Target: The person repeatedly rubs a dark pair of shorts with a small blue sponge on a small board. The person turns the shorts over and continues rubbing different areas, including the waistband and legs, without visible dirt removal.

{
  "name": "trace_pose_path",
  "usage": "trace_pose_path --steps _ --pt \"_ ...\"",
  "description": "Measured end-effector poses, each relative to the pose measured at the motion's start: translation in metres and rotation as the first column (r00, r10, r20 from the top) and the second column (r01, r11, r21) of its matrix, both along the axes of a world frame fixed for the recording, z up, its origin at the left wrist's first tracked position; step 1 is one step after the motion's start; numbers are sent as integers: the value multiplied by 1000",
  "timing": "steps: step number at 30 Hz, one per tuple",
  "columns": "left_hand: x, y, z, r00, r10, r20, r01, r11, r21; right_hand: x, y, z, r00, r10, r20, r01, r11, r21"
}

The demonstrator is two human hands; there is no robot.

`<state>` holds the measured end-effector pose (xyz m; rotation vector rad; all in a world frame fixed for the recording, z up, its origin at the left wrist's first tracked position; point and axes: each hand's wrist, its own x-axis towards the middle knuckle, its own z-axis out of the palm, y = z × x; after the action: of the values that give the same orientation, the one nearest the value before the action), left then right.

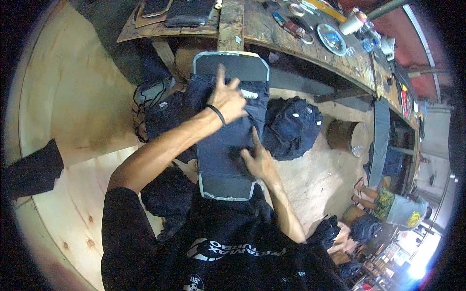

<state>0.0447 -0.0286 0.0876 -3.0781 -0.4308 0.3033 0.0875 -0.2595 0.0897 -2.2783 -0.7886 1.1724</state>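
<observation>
Right hand point(260, 164) nearer the body: thumb and forefinger spread, nothing gripped; from where I stand, can't tell if it presses the cloth. Left hand point(228, 100), black band point(217, 115) at the wrist, farther up, fingers splayed over the same dark blue garment point(221, 155). Hands apart. Garment lies beneath both, matte, mostly smooth, over a long board point(230, 67) with clipped corners, pale edging. Crumpled dark cloth pile point(293, 127) right of the hands. Beyond them, scuffed wooden bench point(259, 24), round dish point(331, 39).
</observation>
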Motion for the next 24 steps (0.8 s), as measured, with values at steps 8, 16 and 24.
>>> trace_pose_path --steps 8,16,24 --pt "-31 -25 -65 880 292 374 -221 950 -221 1 11 0 983 132 128 -128 991 -40" --pt "-28 14 -85 724 348 595 -118 913 -389 -43 -2 -18 700 241 673 -611 689 389" --pt "-9 45 -76 825 264 499 -148 954 -261 -10 82 -57 754 96 649 -499 727 471"
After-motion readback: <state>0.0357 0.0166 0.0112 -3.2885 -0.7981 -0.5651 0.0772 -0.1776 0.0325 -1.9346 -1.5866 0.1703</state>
